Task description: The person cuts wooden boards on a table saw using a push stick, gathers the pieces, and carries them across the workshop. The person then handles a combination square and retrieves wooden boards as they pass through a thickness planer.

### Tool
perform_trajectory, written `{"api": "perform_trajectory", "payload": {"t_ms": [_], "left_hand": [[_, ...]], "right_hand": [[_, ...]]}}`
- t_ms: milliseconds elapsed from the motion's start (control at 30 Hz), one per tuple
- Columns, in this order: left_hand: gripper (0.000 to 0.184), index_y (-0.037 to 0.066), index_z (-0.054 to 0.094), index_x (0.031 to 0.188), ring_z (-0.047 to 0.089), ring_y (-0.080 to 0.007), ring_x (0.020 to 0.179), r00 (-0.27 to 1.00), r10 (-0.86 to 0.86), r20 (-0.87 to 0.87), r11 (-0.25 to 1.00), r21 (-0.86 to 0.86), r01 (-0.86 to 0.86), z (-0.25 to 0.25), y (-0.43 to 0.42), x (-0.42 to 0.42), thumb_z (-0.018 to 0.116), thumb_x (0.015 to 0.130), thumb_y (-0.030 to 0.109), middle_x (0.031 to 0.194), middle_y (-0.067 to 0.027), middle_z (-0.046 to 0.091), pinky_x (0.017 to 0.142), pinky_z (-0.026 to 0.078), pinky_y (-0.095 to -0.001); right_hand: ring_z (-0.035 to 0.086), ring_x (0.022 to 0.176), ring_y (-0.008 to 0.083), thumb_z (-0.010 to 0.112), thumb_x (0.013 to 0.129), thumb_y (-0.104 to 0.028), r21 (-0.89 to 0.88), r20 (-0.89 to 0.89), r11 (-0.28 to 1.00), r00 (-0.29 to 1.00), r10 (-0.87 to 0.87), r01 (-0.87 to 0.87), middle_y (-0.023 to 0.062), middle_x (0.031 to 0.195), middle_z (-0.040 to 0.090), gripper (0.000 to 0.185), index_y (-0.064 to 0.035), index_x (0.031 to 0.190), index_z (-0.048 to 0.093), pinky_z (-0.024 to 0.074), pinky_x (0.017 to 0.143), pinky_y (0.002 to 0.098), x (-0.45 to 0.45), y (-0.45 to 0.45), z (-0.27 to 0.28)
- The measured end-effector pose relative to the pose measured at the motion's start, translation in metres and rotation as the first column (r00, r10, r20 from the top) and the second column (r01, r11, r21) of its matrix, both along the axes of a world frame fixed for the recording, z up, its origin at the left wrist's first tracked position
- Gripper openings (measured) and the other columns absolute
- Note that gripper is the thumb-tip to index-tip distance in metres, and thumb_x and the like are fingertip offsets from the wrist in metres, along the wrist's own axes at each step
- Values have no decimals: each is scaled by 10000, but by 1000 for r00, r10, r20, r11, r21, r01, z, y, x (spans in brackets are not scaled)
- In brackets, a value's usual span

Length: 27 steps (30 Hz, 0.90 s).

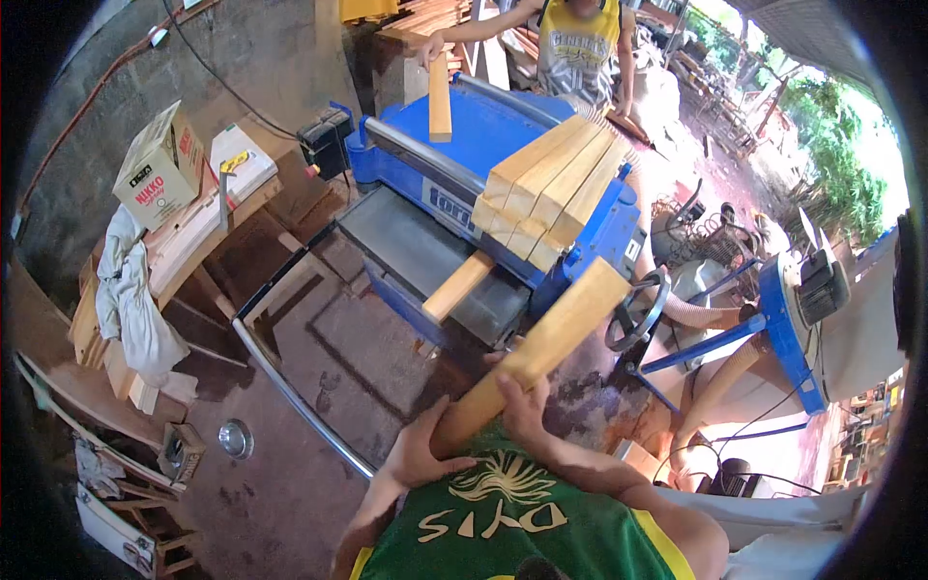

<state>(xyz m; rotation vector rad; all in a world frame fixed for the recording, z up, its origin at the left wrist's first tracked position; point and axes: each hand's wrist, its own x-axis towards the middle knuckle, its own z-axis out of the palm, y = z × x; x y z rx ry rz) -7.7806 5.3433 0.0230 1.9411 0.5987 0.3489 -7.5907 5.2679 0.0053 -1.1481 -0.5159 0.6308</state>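
Note:
A planed wooden block [556,338] slants up in front of my chest. My left hand [423,452] wraps around its lower end, and my right hand [524,406] grips it nearer the middle. Beyond it stands a blue thickness planer [590,280], with another wooden piece [459,287] sticking out over its metal bed [401,242]. Several squared wooden pieces [556,193] are stacked on the machine's top. Across the planer, a co-worker's hand [432,48] holds one more wooden piece [440,101] upright on the blue cover.
A handwheel [640,309] juts from the planer's right side. A curved metal rail [300,406] runs along the left. At the wall, a bench holds a cardboard box [164,174], boards and a cloth [135,300]. A blue-framed machine [785,329] with hoses stands right.

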Motion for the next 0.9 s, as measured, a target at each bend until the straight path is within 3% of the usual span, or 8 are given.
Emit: {"api": "perform_trajectory", "payload": {"t_ms": [267,333,367,533,600,700,800,900], "left_hand": [[583,27,601,1238,630,-381,1032,811,574,117,802,120,-585,-50,-33,-41,850,723,144,1102,-190,635,894,503,-443],[550,28,608,1212,622,-385,1021,771,631,94,732,257,-630,-47,-21,-58,839,724,127,1088,-192,630,886,502,-444],[556,28,602,1218,615,-394,1017,761,642,92,710,304,-635,-46,-11,-63,833,720,120,1075,-194,624,882,501,-450],[574,27,568,1245,607,-425,1010,735,672,-90,669,499,-550,-66,65,-60,798,764,240,1054,-210,621,858,505,-498],[589,30,565,1250,619,-423,1020,747,640,-181,702,532,-472,-69,99,-45,794,774,290,1077,-213,629,864,511,-504],[621,41,558,1271,633,-422,1036,783,564,-261,750,558,-355,-96,145,-21,799,776,329,1109,-216,638,871,523,-506],[658,65,544,1310,640,-418,1063,819,491,-298,787,555,-270,-107,171,7,814,771,328,1126,-223,653,893,529,-503],[686,74,536,1327,640,-421,1064,854,411,-318,814,549,-187,-118,192,31,829,760,324,1121,-219,660,907,527,-503]], "right_hand": [[576,1135,162,687,931,-191,-146,71,848,850,523,-509,97,1232,623,423,17,1279,569,476,989,379,-51,51,-14],[579,1132,189,750,907,-319,-143,269,863,820,505,-485,112,1277,607,531,-15,1301,565,469,977,365,-43,66,-29],[590,1118,196,748,906,-328,-171,372,879,797,476,-446,125,1277,607,546,-10,1307,559,474,970,363,-38,67,-37],[547,1198,212,699,962,-229,-370,128,788,813,569,-493,120,1320,544,647,-28,1480,366,504,944,351,2,23,-97],[607,1101,205,699,956,-223,-437,27,783,864,503,-442,121,1245,603,595,-26,1445,422,539,858,351,14,-10,-84],[671,953,201,698,923,-265,-546,403,829,829,388,-122,143,1072,701,488,-4,1313,567,521,871,350,35,-59,-100],[670,917,173,690,930,-260,-743,310,666,848,430,-66,139,1003,710,472,-2,1309,577,523,833,327,45,-92,-59],[670,852,169,681,937,-263,-661,383,742,900,208,109,127,966,721,456,-3,1301,593,529,792,313,53,-124,-89]]}}
